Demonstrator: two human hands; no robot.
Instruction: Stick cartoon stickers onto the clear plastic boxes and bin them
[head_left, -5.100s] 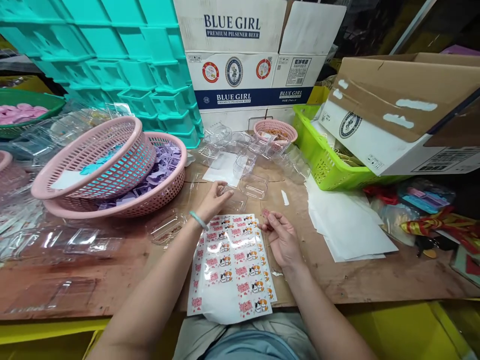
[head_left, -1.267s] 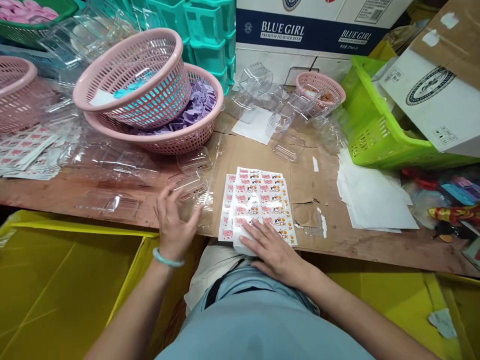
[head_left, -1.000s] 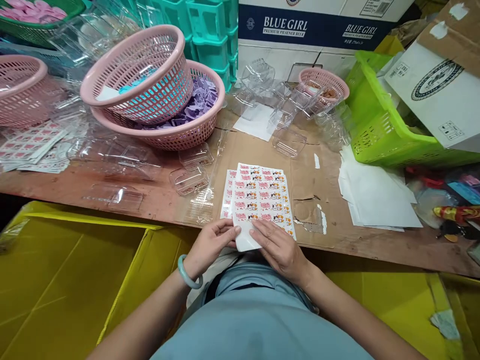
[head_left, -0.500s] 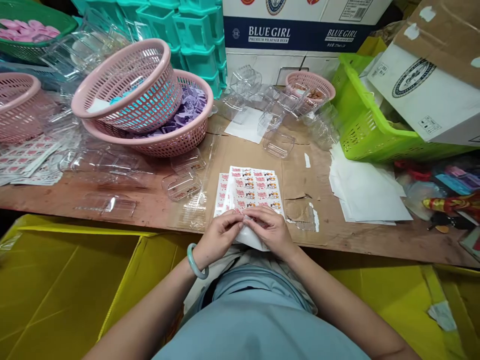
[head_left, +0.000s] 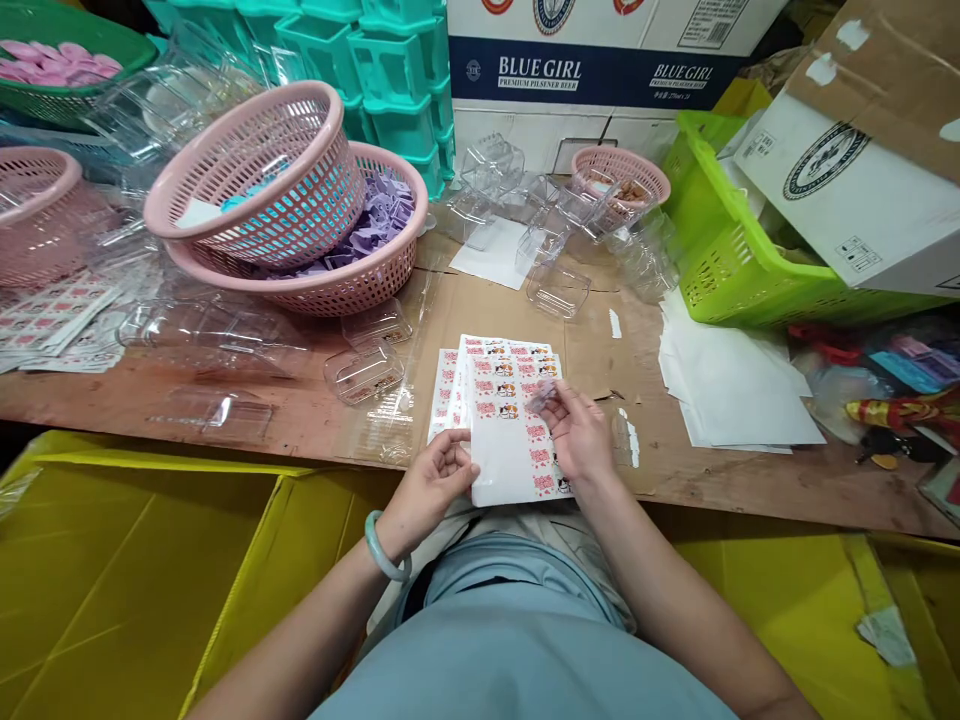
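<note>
A sticker sheet [head_left: 504,420] with small cat and pink-print labels lies at the near table edge, its lower part bare white backing. My left hand [head_left: 433,482] pinches the sheet's lower left corner. My right hand [head_left: 576,428] hovers over the sheet's right side, its fingertips pinched on a small peeled sticker [head_left: 541,394]. A small clear plastic box [head_left: 363,372] lies just left of the sheet, and another clear box [head_left: 557,289] sits behind it.
Two nested pink baskets [head_left: 330,290] hold purple and blue plastic parts at left. A green basket [head_left: 735,270] with a cardboard carton stands at right, and white paper sheets [head_left: 731,385] lie beside it. Teal crates and a beer carton [head_left: 592,70] line the back. Yellow bins [head_left: 127,580] sit below the table.
My left hand came from the clear box to the sheet's lower corner. My right hand left the sheet's bottom edge and lifted away to the right with a peeled sticker.
</note>
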